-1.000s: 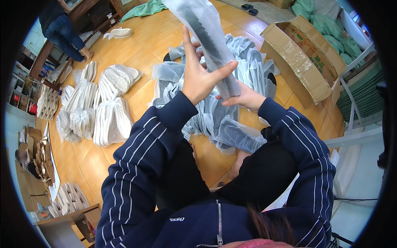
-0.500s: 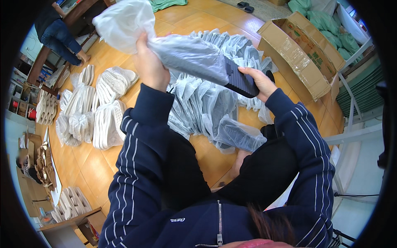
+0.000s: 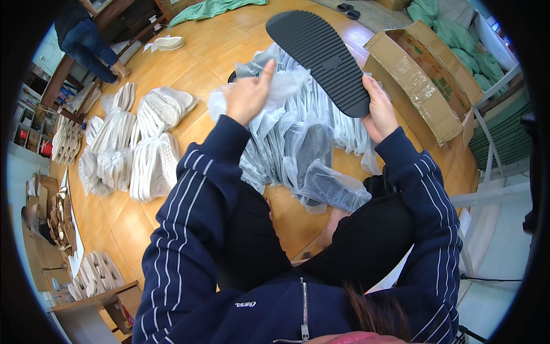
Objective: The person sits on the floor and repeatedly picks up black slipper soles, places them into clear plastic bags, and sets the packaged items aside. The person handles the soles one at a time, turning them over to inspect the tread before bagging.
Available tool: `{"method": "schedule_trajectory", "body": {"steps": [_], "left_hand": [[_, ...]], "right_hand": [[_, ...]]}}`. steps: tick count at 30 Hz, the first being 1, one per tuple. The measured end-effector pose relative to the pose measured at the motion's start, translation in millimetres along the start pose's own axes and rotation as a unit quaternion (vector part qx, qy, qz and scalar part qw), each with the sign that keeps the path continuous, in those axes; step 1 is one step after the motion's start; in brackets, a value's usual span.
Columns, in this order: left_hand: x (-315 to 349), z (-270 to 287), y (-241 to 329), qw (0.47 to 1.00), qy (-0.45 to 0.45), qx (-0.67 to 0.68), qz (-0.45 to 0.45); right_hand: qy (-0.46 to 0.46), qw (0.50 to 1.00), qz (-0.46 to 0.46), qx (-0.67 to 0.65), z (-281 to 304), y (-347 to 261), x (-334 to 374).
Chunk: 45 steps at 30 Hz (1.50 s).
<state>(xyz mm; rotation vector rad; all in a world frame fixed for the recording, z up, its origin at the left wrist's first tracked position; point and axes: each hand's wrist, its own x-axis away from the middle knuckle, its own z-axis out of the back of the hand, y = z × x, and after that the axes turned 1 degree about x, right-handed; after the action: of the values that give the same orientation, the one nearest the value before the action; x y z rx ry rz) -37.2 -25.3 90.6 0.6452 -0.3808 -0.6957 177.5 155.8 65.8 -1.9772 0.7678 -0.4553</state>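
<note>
My right hand (image 3: 379,109) grips one end of a black slipper (image 3: 321,63), its ribbed sole facing me and its other end raised to the upper left. No plastic covers it. My left hand (image 3: 247,94) is apart from the slipper, thumb up, the other fingers blurred by motion. A crumpled clear plastic bag (image 3: 283,86) is right behind this hand; whether the fingers hold it cannot be made out. Below both hands lies a large pile of dark slippers in clear bags (image 3: 281,137). One bagged slipper (image 3: 335,186) lies at its near edge, by my foot.
Bundles of white soles in plastic (image 3: 154,155) lie on the tiled floor to the left. An open cardboard box (image 3: 412,86) stands at the right beside a metal frame (image 3: 487,143). Another person (image 3: 89,46) stands at the far left. Green sacks (image 3: 458,40) fill the far right.
The slipper has come out of its plastic bag and is now raised and turned in my right hand. My left hand has moved right and down, with the bag crumpled near it.
</note>
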Motion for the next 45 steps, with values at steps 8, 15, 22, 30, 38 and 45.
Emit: {"method": "schedule_trajectory", "body": {"steps": [8, 15, 22, 30, 38, 45], "left_hand": [[21.6, -29.1, 29.0, 0.847, -0.035, 0.493, -0.194], [14.2, -24.9, 9.2, 0.884, -0.085, 0.406, -0.215], [12.3, -27.9, 10.4, 0.904, -0.050, 0.352, -0.236], [9.3, -42.0, 7.6, 0.851, -0.104, 0.510, -0.064], [10.2, -37.9, 7.4, 0.799, -0.118, 0.586, -0.064], [11.4, -39.2, 10.6, 0.781, -0.151, 0.602, -0.059]], "right_hand": [[-0.187, 0.979, -0.079, 0.030, -22.9, -0.4, 12.9], [-0.246, 0.949, -0.141, 0.138, -10.3, 5.0, 18.3], [-0.215, 0.961, -0.069, 0.161, -12.9, 6.2, 18.1], [-0.155, 0.691, 0.303, 0.637, -51.2, 4.5, 42.8], [-0.195, 0.755, 0.320, 0.538, -36.4, -42.3, 30.4], [0.099, 0.799, 0.223, 0.549, 134.1, -68.7, 77.0]]}}
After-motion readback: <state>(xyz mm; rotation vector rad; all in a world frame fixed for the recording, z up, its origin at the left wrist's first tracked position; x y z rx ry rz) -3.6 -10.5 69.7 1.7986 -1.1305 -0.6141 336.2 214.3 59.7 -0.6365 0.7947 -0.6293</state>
